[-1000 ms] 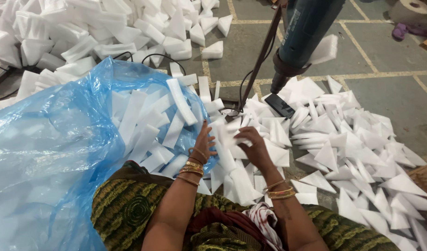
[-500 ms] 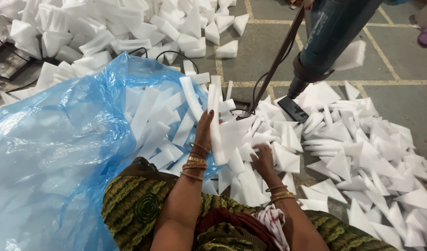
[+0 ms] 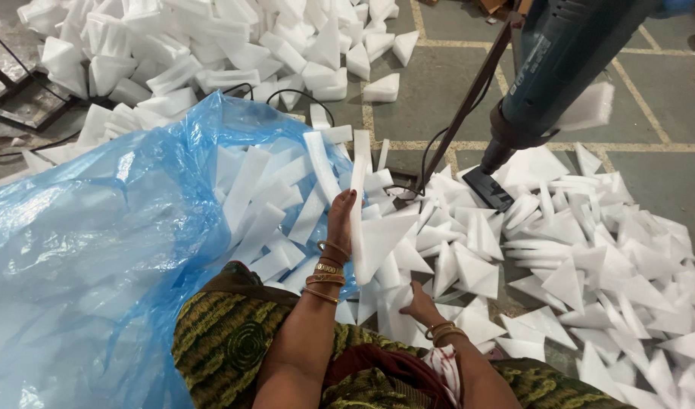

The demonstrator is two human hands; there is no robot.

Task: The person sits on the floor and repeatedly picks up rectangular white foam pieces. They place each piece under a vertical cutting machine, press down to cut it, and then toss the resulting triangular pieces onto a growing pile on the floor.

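My left hand [image 3: 340, 220] is raised beside the mouth of a big blue plastic bag [image 3: 98, 250] and grips a stack of flat white foam triangles [image 3: 374, 235], held on edge. My right hand [image 3: 419, 301] is low, near my lap, resting on loose white foam pieces [image 3: 408, 326] on the floor; its fingers are mostly hidden among them. Several white foam strips [image 3: 279, 197] lie inside the bag's opening.
A teal hot-air gun [image 3: 548, 76] hangs on a stand at upper right, its nozzle [image 3: 487, 189] just above the foam. A thin metal rod [image 3: 465, 106] and black cables lean beside it. A heap of foam triangles [image 3: 605, 257] covers the floor to the right, thicker foam blocks [image 3: 211, 45] at the back.
My left hand has lifted a stack of foam triangles up toward the bag. My right hand has pulled back and down onto the pieces near my lap.
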